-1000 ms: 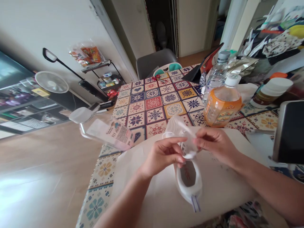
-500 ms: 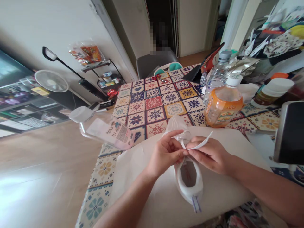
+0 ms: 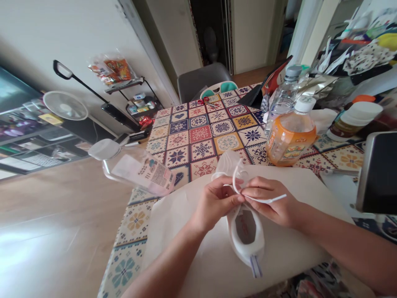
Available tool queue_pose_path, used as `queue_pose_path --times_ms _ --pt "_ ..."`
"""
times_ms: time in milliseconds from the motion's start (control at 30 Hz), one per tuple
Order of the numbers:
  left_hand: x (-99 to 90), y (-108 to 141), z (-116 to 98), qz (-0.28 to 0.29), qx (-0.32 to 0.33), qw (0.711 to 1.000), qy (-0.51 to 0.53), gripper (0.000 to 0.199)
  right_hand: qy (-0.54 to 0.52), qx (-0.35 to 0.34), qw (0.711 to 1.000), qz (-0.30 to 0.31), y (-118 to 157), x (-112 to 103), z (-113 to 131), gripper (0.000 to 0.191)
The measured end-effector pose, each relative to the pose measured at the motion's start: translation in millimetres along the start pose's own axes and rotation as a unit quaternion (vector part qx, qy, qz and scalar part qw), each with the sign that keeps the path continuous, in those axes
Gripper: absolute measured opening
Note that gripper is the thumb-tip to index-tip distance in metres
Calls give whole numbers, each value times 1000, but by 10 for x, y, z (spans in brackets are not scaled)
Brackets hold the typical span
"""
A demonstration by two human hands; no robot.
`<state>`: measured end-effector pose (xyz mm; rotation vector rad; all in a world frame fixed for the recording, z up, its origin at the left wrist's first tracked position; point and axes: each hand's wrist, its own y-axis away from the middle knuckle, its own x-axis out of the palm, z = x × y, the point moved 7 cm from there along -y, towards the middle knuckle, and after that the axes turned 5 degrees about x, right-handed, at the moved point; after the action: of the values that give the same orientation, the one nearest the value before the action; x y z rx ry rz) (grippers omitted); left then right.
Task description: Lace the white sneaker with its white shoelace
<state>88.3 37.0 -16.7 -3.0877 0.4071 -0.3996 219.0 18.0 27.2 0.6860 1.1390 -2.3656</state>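
A white shoe (image 3: 248, 249) lies on a pale sheet (image 3: 192, 256), its heel toward me and its toe pointing away. Over its tongue, both hands meet at a white shoelace (image 3: 273, 200). My left hand (image 3: 217, 198) pinches the lace between thumb and fingers. Just to the right, my right hand (image 3: 269, 200) has its fingertips closed on the lace as well. A loop of it rises above the fingertips, and a loose end lies across the right hand's fingers. The fingers partly cover the lacing and the middle of the shoe.
A large clear bottle (image 3: 136, 169) stands left of the sheet. Beyond the right hand are an orange-labelled bottle (image 3: 291, 138), a clear bottle (image 3: 281, 99) and a white-lidded jar (image 3: 353, 122). A dark-screened device (image 3: 378, 178) sits at the right edge. Red-handled scissors (image 3: 206, 100) lie far back.
The lace's loose end has swung down from pointing up to lying nearly level over the right hand. A loop now stands up above the fingertips. The shoe has barely moved.
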Motion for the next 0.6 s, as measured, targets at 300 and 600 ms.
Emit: queue_pose_path --times_ms 300,600 --pt "61 44 -295 12 170 969 -180 20 -73 34 997 10 -20 -9 8 17" --pt "34 105 -318 -3 203 946 -253 8 -160 228 959 -47 64 -39 -261 9"
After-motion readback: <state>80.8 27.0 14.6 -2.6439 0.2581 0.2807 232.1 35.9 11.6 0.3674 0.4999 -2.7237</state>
